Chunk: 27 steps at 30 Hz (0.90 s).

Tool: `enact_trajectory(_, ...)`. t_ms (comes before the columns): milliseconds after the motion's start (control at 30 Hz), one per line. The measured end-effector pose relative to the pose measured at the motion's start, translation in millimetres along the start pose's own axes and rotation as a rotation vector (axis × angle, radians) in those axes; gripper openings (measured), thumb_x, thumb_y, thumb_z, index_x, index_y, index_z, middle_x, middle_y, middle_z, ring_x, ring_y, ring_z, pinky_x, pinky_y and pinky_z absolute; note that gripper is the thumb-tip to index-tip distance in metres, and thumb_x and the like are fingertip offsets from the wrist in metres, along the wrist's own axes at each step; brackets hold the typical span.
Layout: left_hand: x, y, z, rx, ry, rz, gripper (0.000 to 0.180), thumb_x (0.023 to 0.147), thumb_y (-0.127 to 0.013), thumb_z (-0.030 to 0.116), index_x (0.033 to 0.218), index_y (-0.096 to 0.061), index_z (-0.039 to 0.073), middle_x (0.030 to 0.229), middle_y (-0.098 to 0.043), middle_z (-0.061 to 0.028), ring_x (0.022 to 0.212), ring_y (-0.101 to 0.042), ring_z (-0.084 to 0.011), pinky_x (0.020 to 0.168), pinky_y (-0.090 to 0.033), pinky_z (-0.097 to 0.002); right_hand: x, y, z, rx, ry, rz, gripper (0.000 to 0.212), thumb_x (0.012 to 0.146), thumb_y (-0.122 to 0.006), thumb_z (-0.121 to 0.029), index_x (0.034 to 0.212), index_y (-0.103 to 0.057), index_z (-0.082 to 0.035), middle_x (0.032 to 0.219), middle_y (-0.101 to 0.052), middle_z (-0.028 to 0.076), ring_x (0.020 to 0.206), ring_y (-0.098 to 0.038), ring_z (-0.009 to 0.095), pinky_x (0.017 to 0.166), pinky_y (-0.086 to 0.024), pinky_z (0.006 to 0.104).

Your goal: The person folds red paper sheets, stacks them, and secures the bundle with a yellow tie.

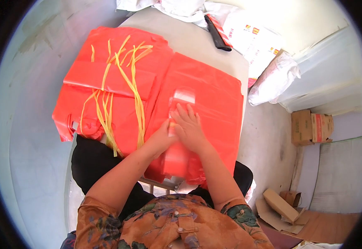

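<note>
1. At the far left of the desk (214, 45) lies your stack of red plastic bags (106, 89), with a loose bunch of yellow ties (136, 95) trailing across it from far to near. Nothing touches it.
2. Just right of that stack, touching it along the edge, sits a second pile of red bags (214, 103). This is the pile you are working on; it hangs over the near edge of the desk toward your lap.
3. Your left hand (162, 135) rests on the near middle of this pile with its fingers curled down against the plastic. I cannot tell whether it pinches a layer or only presses.
4. Your right hand (189, 126) lies just beside it, touching it, fingers spread flat and pointing far, just short of a pale clear patch (184, 96) on the top bag.
5. By the look of it, you are flattening or smoothing the top bag. The next move would call for keeping one hand pressing so the slippery pile stays put.
6. At the far right lie white sacks (274, 76) and cardboard boxes (311, 126), well apart from your hands.
</note>
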State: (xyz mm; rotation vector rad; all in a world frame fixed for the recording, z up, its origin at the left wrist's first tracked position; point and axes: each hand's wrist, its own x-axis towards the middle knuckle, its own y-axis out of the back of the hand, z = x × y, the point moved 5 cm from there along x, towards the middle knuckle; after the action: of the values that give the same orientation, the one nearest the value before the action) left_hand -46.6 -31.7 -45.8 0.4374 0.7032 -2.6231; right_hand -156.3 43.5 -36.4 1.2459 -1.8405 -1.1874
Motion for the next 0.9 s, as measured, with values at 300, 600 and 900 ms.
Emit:
enact_trajectory(300, 4.0, 3.9, -11.5, -0.21, -0.025, -0.037, 0.071, 0.094, -0.056, -0.006, 0.157, -0.026, 0.005, 0.146, -0.05, -0.0145, 0.128, -0.057, -0.0241, 0.107, -0.048, -0.0396, -39.8, 6.4, 31.3, 1.266, -0.491, 0.462, 0.07, 0.101, -0.061, -0.014, 0.16, -0.026, -0.002, 0.158, -0.04, 0.02, 0.141, -0.044, 0.028, 0.113, -0.041, 0.0384)
enact_trajectory(600, -2.3, -8.2, -12.6, -0.066, -0.017, -0.001, 0.06, 0.102, -0.062, 0.018, 0.152, -0.03, 0.004, 0.138, -0.053, -0.0137, 0.123, -0.057, -0.0217, 0.105, -0.048, -0.0366, -116.1, 13.3, 0.0, 1.367, -0.496, 0.112, 0.096, 0.086, -0.069, 0.005, 0.164, -0.013, -0.003, 0.157, -0.04, 0.016, 0.136, -0.047, 0.021, 0.11, -0.042, 0.0327)
enact_trajectory(900, 12.3, 27.6, -3.9, -0.325, -0.283, 0.258, 0.035, 0.103, -0.053, 0.005, 0.138, -0.048, 0.006, 0.117, -0.063, -0.0077, 0.098, -0.064, -0.018, 0.089, -0.055, -0.0329, -153.5, 32.8, 12.4, 1.019, -0.353, -0.133, 0.093, 0.082, -0.065, 0.009, 0.163, -0.02, -0.002, 0.158, -0.04, 0.013, 0.135, -0.047, 0.018, 0.11, -0.04, 0.031)
